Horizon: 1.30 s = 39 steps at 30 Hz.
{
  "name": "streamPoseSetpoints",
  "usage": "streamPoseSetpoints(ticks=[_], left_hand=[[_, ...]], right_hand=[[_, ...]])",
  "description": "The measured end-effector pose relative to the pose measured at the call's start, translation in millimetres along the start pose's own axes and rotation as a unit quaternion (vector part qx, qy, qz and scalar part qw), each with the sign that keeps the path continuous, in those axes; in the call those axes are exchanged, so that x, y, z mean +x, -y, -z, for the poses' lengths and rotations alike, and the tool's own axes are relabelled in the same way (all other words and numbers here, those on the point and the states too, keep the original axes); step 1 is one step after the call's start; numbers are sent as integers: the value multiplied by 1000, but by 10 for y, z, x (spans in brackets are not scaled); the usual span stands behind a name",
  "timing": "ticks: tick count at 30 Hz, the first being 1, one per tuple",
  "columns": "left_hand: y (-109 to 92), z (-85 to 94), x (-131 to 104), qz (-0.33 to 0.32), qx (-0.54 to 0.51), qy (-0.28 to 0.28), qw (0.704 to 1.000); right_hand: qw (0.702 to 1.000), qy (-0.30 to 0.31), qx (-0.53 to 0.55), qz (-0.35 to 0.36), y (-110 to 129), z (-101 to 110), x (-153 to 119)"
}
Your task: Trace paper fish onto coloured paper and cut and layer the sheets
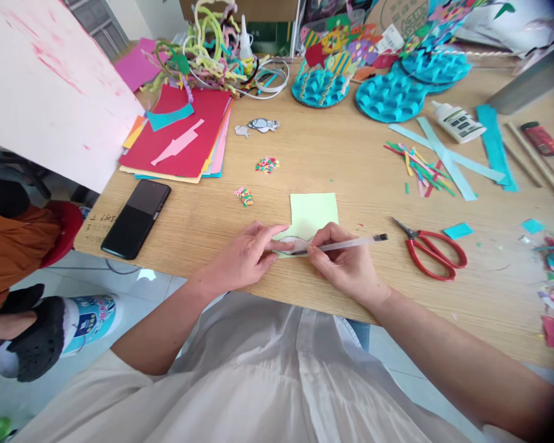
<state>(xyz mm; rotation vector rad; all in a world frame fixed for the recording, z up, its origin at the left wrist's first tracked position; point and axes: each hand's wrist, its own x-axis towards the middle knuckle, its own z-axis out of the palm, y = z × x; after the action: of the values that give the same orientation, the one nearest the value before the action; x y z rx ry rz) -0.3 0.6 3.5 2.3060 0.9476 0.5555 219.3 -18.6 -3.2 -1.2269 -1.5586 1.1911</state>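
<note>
A pale green sheet of paper [313,208] lies at the table's front edge, with a small white paper cutout [290,245] of rounded, pointed outline on its lower part. My left hand [247,253] rests beside it, fingers stretched out and their tips pressing the cutout onto the sheet. In my right hand [344,258] a slim whitish pen [351,243] is pinched, its dark end pointing right. The pen's tip is at the cutout's right side, partly covered by my fingers. Red-handled scissors [431,247] lie to the right, blades pointing up and left.
A black phone [136,218] and a stack of coloured paper [175,135] are on the left. Confetti piles [268,164] and fish cutouts [263,125] lie ahead. Blue discs [390,95], a glue bottle [459,122] and paper strips [447,157] stand farther right. Another person's foot [32,338] is at lower left.
</note>
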Motion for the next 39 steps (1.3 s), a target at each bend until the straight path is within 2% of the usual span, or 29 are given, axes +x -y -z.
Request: streamPoseSetpoints(ticks=[39], left_hand=[[30, -20, -9, -9, 10, -8, 1000]], right_hand=[[1000, -11, 0, -18, 23, -6, 2]])
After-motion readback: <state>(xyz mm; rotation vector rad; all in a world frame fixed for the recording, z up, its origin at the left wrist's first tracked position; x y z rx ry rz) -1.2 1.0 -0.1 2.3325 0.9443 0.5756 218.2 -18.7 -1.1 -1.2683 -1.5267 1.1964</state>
